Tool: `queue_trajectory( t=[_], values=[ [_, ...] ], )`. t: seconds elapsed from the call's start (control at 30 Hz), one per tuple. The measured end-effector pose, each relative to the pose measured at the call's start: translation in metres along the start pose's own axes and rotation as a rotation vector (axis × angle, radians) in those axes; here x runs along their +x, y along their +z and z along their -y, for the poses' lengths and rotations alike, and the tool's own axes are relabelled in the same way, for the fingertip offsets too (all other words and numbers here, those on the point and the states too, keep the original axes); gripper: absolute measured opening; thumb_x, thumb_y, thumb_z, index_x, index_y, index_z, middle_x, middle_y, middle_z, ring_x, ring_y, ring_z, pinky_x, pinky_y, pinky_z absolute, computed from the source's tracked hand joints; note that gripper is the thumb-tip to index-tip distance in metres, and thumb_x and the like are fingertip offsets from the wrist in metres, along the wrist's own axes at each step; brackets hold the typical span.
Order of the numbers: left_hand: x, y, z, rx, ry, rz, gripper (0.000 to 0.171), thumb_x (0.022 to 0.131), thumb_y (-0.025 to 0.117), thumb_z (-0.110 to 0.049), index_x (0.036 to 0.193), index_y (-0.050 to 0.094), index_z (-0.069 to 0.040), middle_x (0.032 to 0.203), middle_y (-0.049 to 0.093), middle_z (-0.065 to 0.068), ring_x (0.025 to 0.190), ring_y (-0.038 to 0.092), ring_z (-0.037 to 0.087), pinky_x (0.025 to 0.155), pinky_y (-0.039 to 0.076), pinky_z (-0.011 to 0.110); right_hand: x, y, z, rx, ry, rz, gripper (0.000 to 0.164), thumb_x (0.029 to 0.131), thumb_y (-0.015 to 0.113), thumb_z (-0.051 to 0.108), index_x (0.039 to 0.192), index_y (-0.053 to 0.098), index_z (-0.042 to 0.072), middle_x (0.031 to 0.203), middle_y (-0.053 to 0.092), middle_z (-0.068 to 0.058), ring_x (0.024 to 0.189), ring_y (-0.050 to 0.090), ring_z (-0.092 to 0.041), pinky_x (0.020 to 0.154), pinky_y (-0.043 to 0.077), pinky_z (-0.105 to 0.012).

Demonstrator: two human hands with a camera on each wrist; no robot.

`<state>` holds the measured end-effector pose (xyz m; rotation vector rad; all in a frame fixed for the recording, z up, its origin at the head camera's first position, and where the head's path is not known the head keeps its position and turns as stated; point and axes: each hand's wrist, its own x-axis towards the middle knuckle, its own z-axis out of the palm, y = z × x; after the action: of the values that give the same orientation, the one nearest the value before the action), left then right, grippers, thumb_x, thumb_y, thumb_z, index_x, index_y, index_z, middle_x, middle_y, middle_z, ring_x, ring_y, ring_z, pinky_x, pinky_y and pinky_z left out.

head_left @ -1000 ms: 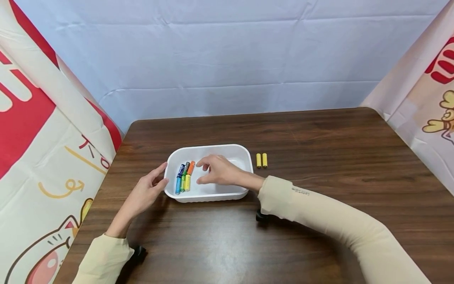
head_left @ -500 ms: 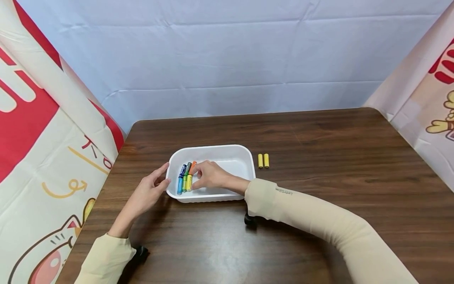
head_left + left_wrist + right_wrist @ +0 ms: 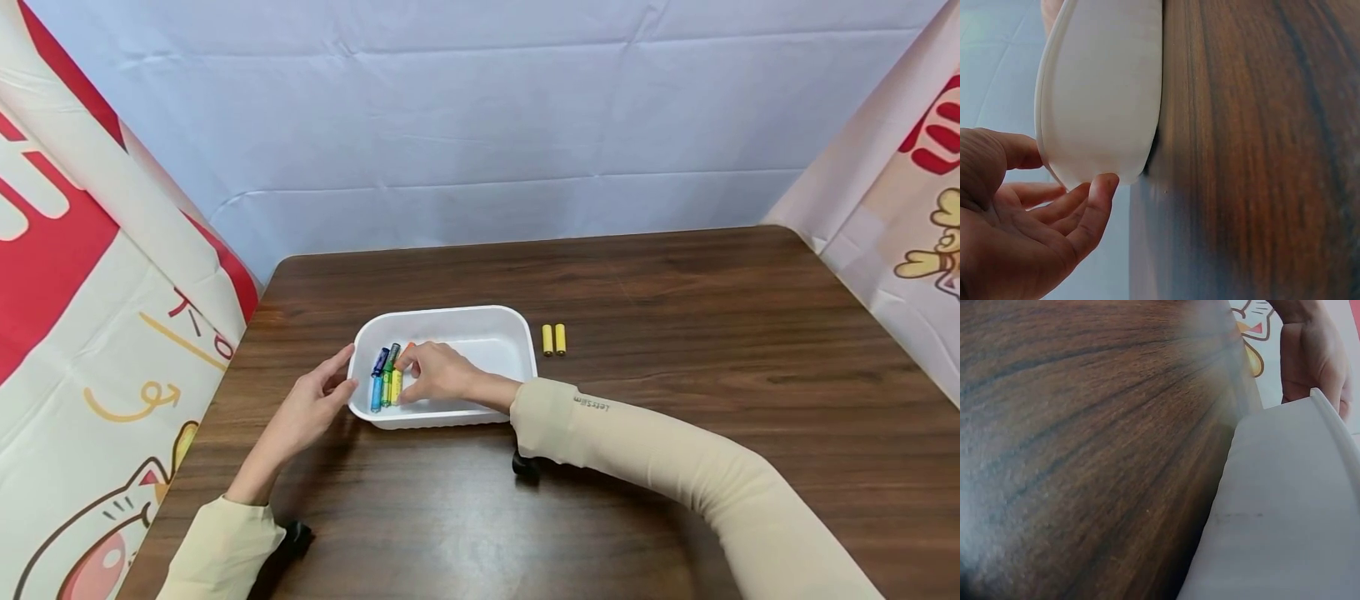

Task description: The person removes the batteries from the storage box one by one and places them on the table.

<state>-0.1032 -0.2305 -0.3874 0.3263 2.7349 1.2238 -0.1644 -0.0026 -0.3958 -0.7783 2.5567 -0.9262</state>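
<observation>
A white rectangular tray (image 3: pixel 480 410) stands on the table. In its left end lie several batteries in two rows: dark blue (image 3: pixel 381 361), dark grey (image 3: pixel 393 357) and orange ones behind, with blue (image 3: pixel 376 393), green (image 3: pixel 386 388) and yellow (image 3: pixel 397 387) ones in front. My right hand (image 3: pixel 442 372) reaches into the tray, fingers bent against the orange battery, thumb at the yellow one. It partly covers the orange battery. My left hand (image 3: pixel 311 408) rests its thumb and fingertips on the tray's left end; the left wrist view shows these fingers (image 3: pixel 1094 215) against the outer wall.
Two yellow batteries (image 3: pixel 553 340) stand side by side on the brown wooden table (image 3: pixel 675 333), right of the tray. A pale cloth (image 3: pixel 480 125) hangs behind the table, with printed cloths (image 3: pixel 67 333) at the sides.
My right hand has moved left inside the tray, from beside the batteries to touching the orange and yellow ones. The rear batteries have shifted slightly left. My left hand stays at the tray's end.
</observation>
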Motion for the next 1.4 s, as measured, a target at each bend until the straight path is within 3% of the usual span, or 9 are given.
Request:
queue_trajectory(
  t=[0.23,0.57,0.93,1.2,1.4],
  values=[
    [-0.001,0.001,0.0,-0.009,0.011,-0.008,0.058,0.106,0.056,-0.011,0.159,0.035,0.001,0.149,0.05,0.029,0.122,0.059,0.041,0.1,0.05,0.056,-0.003,0.001,0.001,-0.018,0.006,0.009,0.04,0.08,0.091,0.025,0.112,0.075,0.008,0.094,0.065,-0.003,0.084,0.054,-0.012,0.072,0.043,-0.023],
    [-0.001,0.001,-0.003,-0.013,0.025,-0.01,0.058,0.107,0.057,-0.013,0.158,0.036,0.002,0.147,0.052,0.029,0.119,0.061,0.039,0.098,0.052,0.054,-0.002,0.01,0.003,-0.188,0.011,0.014,0.052,0.08,0.09,0.039,0.121,0.073,0.011,0.107,0.068,0.002,0.096,0.056,-0.011,0.08,0.05,-0.029],
    [-0.001,0.002,0.001,0.0,0.01,-0.006,0.058,0.107,0.055,-0.012,0.159,0.034,0.001,0.149,0.049,0.029,0.122,0.059,0.042,0.1,0.05,0.057,-0.003,0.013,0.004,-0.283,-0.01,0.003,0.044,0.083,0.087,0.042,0.116,0.075,0.016,0.109,0.064,0.001,0.098,0.055,-0.013,0.079,0.05,-0.031],
    [-0.002,0.001,0.001,-0.003,0.001,-0.003,0.059,0.107,0.055,-0.013,0.16,0.033,0.0,0.15,0.048,0.028,0.123,0.058,0.042,0.1,0.05,0.056,-0.002,0.013,0.003,-0.295,-0.017,0.013,0.039,0.083,0.087,0.041,0.111,0.075,0.016,0.102,0.062,0.003,0.093,0.054,-0.013,0.074,0.048,-0.03],
    [-0.001,0.0,0.001,0.003,0.005,-0.011,0.058,0.107,0.055,-0.013,0.16,0.034,-0.001,0.149,0.05,0.028,0.122,0.059,0.041,0.099,0.051,0.056,-0.002,0.008,0.004,-0.216,-0.012,0.002,0.032,0.082,0.087,0.037,0.1,0.074,0.014,0.084,0.056,0.004,0.079,0.051,-0.012,0.061,0.04,-0.026]
  ],
)
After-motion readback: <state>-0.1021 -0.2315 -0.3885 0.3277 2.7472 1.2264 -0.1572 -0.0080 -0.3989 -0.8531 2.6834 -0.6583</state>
